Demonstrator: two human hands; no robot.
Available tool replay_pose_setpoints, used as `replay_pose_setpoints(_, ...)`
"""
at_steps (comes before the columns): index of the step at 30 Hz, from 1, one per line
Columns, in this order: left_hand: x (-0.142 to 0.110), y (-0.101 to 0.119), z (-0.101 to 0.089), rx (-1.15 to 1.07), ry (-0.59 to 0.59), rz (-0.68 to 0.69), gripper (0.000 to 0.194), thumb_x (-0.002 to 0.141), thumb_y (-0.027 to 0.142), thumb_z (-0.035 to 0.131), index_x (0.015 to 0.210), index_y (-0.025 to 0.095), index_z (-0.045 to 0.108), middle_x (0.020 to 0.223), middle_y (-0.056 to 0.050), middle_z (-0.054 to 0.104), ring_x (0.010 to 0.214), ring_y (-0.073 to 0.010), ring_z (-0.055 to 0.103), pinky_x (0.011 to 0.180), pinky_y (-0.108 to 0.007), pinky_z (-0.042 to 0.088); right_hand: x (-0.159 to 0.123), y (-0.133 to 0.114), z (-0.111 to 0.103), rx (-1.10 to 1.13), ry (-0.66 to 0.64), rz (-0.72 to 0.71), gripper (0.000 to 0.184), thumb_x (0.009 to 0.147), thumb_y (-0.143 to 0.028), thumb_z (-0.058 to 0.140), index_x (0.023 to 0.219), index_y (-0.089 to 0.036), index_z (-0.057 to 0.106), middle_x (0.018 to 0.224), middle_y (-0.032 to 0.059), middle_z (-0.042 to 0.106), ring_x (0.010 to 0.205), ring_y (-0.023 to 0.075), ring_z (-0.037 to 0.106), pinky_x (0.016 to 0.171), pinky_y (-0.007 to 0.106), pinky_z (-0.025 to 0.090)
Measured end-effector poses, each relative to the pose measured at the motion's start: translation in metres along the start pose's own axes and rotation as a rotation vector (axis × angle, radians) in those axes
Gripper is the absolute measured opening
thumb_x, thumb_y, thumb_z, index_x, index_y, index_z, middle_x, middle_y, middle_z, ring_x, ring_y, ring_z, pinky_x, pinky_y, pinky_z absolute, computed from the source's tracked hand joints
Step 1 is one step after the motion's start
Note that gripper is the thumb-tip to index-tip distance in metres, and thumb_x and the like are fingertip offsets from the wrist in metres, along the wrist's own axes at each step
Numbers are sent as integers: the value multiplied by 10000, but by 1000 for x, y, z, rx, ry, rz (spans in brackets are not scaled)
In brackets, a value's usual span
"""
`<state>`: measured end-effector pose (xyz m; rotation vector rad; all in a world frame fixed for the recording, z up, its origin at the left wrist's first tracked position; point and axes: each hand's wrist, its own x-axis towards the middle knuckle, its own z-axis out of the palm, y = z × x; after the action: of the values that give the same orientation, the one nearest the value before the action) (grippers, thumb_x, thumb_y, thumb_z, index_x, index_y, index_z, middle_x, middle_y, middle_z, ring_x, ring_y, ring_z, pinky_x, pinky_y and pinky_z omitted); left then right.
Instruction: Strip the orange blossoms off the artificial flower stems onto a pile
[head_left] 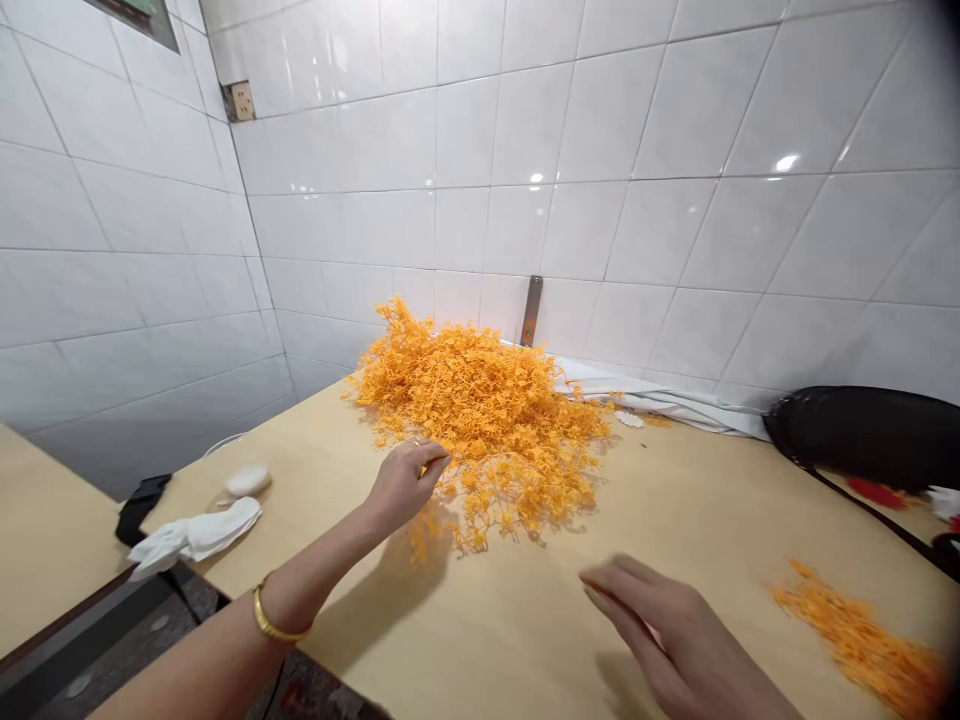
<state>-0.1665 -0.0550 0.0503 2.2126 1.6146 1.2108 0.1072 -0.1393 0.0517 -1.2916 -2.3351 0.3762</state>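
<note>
A large heap of orange plastic sprigs (472, 390), thin and branching with small flower-like ends, lies on the light wood-coloured table (480, 640). My left hand (409, 480) is at the near left edge of the heap, thumb and fingers pinched together. Below its fingers hangs a blurred orange sprig (429, 535), which it seems to hold. To the right, over the bare tabletop, my right hand (660, 620) has its thumb and fingers pressed together. Whatever lies between those fingertips, if anything, is too small or blurred to make out.
A smaller pile of orange pieces (862, 635) lies at the right. Behind it sits a black bag (870, 430) with a strap. White cloth (645, 390) runs along the tiled wall. At the left edge are a white glove-like cloth (199, 532) and a round white object (247, 480).
</note>
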Motion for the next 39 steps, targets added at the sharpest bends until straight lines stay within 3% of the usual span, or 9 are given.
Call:
replay_pose_setpoints(5,21,-10,3,32,-48,56,214,735,298,441,690,211,632,650,-24,606,613,-142,497,584,-233,339,86,-9,34,-33,14,-124,296,838,-134,268,911,-202,546,909,55,542,741,135,522,647,229,390)
replay_pose_setpoints(7,35,-14,9,113,-102,45,210,727,305,454,732,200,635,696,-37,616,653,-155,514,605,-243,347,101,1,53,-161,41,-68,275,813,-112,317,988,-187,515,1013,75,508,779,143,515,647,228,375)
replay_pose_setpoints(12,60,-26,29,328,-377,13,341,648,367,549,934,187,599,852,-71,610,757,-199,535,586,-248,356,109,21,73,-289,123,109,247,753,-145,415,980,-181,503,872,63,502,715,158,493,583,231,338)
replay_pose_setpoints(18,55,-30,46,430,-439,42,155,647,295,548,737,187,614,819,-76,578,755,-200,523,564,-248,350,106,36,57,3,306,205,143,730,-255,459,781,-184,573,697,11,530,612,140,480,543,229,307)
replay_pose_setpoints(21,51,-31,47,517,-419,18,109,683,209,482,707,181,584,813,-80,569,770,-199,517,581,-256,357,109,50,50,298,482,276,252,739,-354,442,618,-160,547,481,-34,421,466,111,393,464,225,268)
replay_pose_setpoints(29,59,-48,41,732,-344,-150,172,730,206,421,849,165,538,898,-122,561,843,-237,519,647,-315,389,109,68,7,1090,937,380,312,667,-457,538,659,-145,541,419,-81,359,380,60,337,398,196,278)
replay_pose_setpoints(34,64,-48,34,749,-371,-210,160,720,269,450,826,183,535,862,-89,571,810,-211,527,632,-291,398,94,78,-30,1338,902,341,358,663,-491,549,653,-134,560,446,-62,409,393,46,366,396,178,307)
replay_pose_setpoints(36,66,-35,32,749,-372,-206,156,714,235,448,832,179,534,861,-90,567,822,-212,519,636,-288,398,92,81,-36,1392,886,304,347,661,-478,566,647,-131,563,450,-58,410,400,44,369,393,171,309)
replay_pose_setpoints(39,64,1,36,728,-238,-64,221,761,215,380,925,163,519,949,-110,538,915,-229,476,705,-314,391,93,81,-37,1416,862,249,333,664,-464,579,643,-132,571,446,-57,397,406,43,367,389,164,304)
